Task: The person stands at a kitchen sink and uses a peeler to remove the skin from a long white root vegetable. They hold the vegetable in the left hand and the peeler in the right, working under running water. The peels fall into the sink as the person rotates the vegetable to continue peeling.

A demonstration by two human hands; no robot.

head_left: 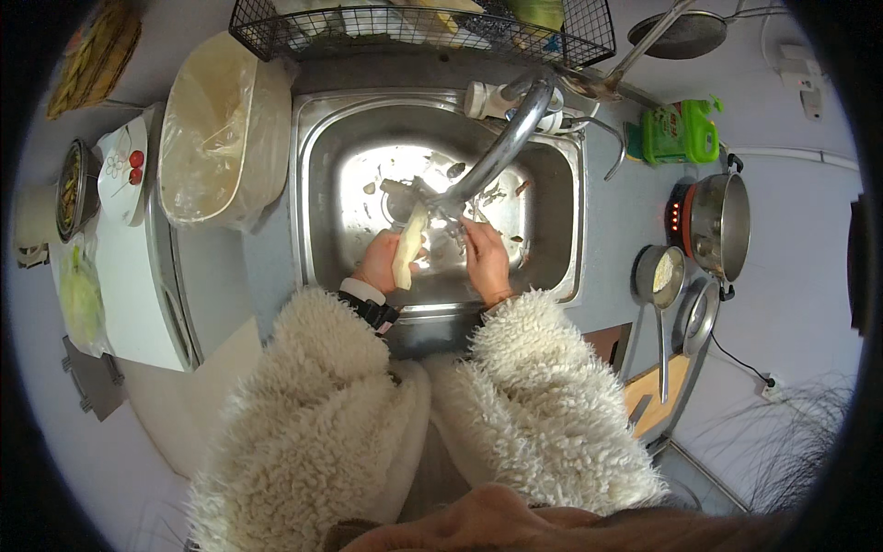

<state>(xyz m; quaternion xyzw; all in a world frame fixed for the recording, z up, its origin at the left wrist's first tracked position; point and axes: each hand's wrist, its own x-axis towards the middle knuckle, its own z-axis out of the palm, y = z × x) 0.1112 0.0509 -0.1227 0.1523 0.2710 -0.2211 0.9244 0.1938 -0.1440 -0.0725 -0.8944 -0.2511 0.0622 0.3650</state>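
Holding a pale, elongated piece of food [410, 247], the left hand [379, 265] has its fingers curled closed around the piece over the near half of the sink [300, 221]. The piece runs lengthwise, one end pointing to the sink's far edge and the other to its near edge. The right hand [488, 259] is over the sink too, a little to the right of the piece, its fingers partly bent and close together, with the tips near the end of the metal faucet [511, 140]. Whether those fingers grip anything I cannot tell (that spot is blurred). Dark and pale scraps [492, 195] lie scattered on the sink's floor. The faucet arches over the sink from its far right corner.

Just left of the sink stands a tub [268, 152] lined with a clear bag, and farther left of it is a white appliance [136, 281]. Beyond the sink's far edge sits a black wire basket [423, 26] with packages in it. To the right of the sink, toward its far side, is a green jug [679, 134]; farther right, a metal pot [725, 225] stands beside a red glow. A small long-handled pan [658, 274] with pale contents and a round metal lid [702, 315] also lie right of the sink, and nearer the person, right of it, is a wooden board [664, 391].
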